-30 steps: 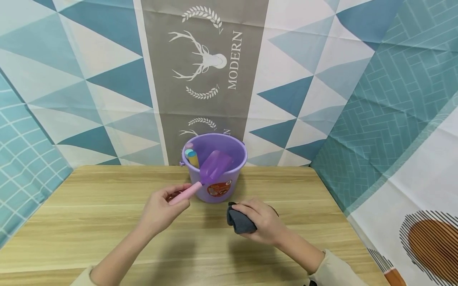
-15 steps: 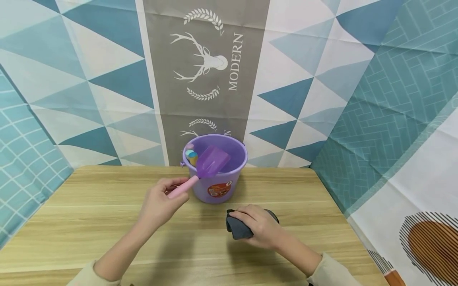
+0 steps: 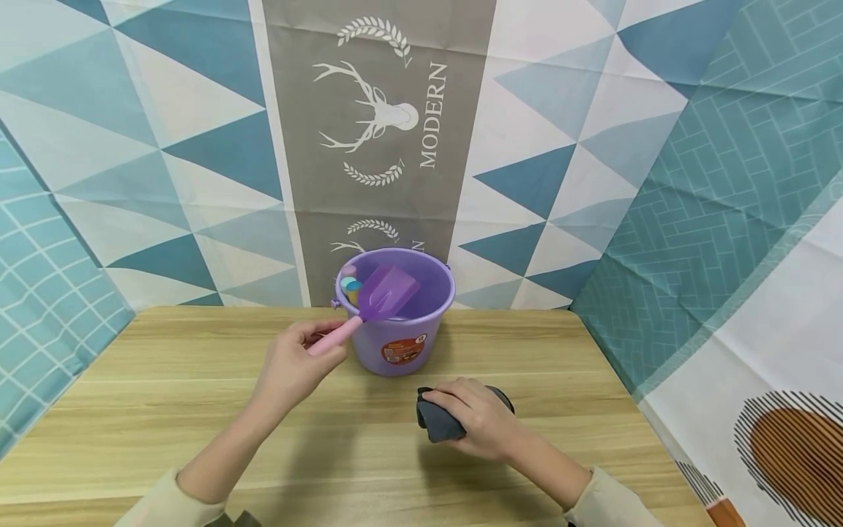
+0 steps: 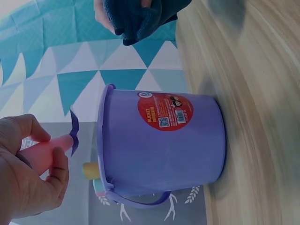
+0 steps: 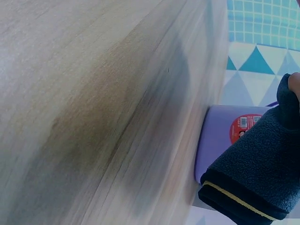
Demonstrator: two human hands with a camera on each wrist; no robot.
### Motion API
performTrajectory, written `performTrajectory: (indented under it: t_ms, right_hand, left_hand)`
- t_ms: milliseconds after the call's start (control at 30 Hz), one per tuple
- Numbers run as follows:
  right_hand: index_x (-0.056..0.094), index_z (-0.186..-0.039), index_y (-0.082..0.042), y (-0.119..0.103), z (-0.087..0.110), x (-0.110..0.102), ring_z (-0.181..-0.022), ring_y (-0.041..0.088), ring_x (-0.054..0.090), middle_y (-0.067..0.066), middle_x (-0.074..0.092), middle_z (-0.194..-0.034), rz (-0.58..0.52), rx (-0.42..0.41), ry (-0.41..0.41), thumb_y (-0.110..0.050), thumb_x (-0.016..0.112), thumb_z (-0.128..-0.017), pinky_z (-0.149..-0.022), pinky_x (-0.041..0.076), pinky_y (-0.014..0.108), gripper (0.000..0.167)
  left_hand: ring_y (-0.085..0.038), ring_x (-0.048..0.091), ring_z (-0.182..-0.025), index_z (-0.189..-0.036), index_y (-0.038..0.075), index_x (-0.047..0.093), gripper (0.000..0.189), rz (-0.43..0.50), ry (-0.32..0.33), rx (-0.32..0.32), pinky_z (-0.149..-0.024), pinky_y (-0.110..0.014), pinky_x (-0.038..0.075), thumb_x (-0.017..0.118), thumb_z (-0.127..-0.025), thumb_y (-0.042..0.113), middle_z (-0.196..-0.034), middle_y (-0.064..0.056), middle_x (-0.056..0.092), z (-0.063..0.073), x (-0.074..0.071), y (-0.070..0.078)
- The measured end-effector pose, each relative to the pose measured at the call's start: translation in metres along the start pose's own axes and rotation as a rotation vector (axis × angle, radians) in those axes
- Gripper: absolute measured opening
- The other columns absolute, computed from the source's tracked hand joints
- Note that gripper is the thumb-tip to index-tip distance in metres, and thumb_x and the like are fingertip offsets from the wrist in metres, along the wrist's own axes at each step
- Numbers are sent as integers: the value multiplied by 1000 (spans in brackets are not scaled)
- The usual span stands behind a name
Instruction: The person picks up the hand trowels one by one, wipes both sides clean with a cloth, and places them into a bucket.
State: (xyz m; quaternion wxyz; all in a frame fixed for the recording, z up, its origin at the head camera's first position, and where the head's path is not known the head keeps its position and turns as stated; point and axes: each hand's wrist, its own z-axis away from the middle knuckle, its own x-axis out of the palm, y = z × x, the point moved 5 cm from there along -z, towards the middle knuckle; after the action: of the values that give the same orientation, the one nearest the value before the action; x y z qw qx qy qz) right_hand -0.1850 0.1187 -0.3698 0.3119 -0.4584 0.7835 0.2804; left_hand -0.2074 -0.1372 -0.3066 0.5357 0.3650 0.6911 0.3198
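Note:
My left hand (image 3: 296, 362) pinches the pink handle of a toy shovel (image 3: 387, 293); its purple translucent blade overlaps the bucket's opening in the head view. The light purple bucket (image 3: 395, 348) stands upright at the back of the table and bears a red round label. Inside it, at the left, lean several handles with coloured ends (image 3: 351, 285). In front of the bucket, to its right, my right hand (image 3: 481, 417) grips a folded dark grey cloth (image 3: 440, 421). In the right wrist view the cloth (image 5: 262, 164) hangs down with a yellow stripe along its edge.
The wooden table (image 3: 165, 395) ends at a back wall covered by a patterned fabric (image 3: 553, 110) with triangles and a deer print. Fabric also hangs along the left and right sides. The bucket's purple carrying handle (image 4: 140, 204) hangs down its side.
The left hand and the shovel have moved slightly up and left, and the blade's face has turned more toward the head camera. The right hand with the cloth has dropped a little, then stayed still.

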Motion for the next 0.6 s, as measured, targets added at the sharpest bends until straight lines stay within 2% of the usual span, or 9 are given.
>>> performTrajectory:
  t_ms: [200,433,600]
  right_hand:
    - [60,-119,-10,1,1,0,-94,16,60,4,62,-109,2,-6,11,-28,87,-57,-85,50,29,70]
    - [58,-121,-10,1,1,0,-95,17,61,4,62,-109,18,-18,13,-28,87,-57,-86,51,31,72]
    - [59,-120,-10,1,2,0,-95,17,61,4,62,-108,16,-27,7,-28,87,-58,-86,50,30,71]
  left_hand:
    - [-19,57,-89,-113,14,66,34,40,56,21,-61,-23,48,66,-79,15,-113,-5,66,-2,-4,3]
    - [-16,59,-88,-111,12,66,32,30,111,38,-63,-19,48,66,-79,14,-109,-6,68,-3,-5,6]
    - [-18,58,-84,-109,11,66,30,44,143,45,-59,-20,47,66,-79,15,-107,-7,69,-6,-7,8]
